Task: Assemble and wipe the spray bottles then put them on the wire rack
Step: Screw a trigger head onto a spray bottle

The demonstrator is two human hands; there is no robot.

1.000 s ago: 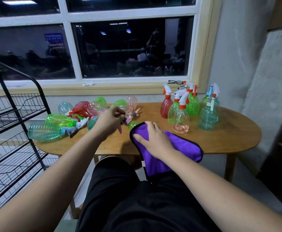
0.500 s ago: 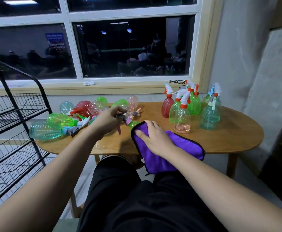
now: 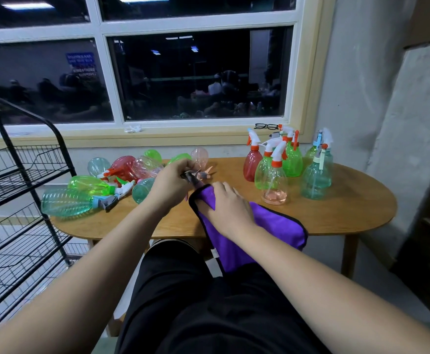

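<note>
While the wire rack [image 3: 22, 175] stands far left of the purple cloth [image 3: 272, 226], off the worktop [image 3: 349, 210], a heap of spray bottles [image 3: 68, 201] lies sideways on the worktop, left of the cloth. Just left of the cloth's raised corner, the left hand [image 3: 170, 185] pinches a small dark spray head [image 3: 192, 178], which touches that corner. On the cloth itself, the right hand [image 3: 230, 208] lies with fingers curled, seemingly gripping the fabric, though the fold hides part of it. Right of the cloth, assembled bottles [image 3: 272, 172] stand upright in a cluster. The cloth's near edge hangs off the worktop.
</note>
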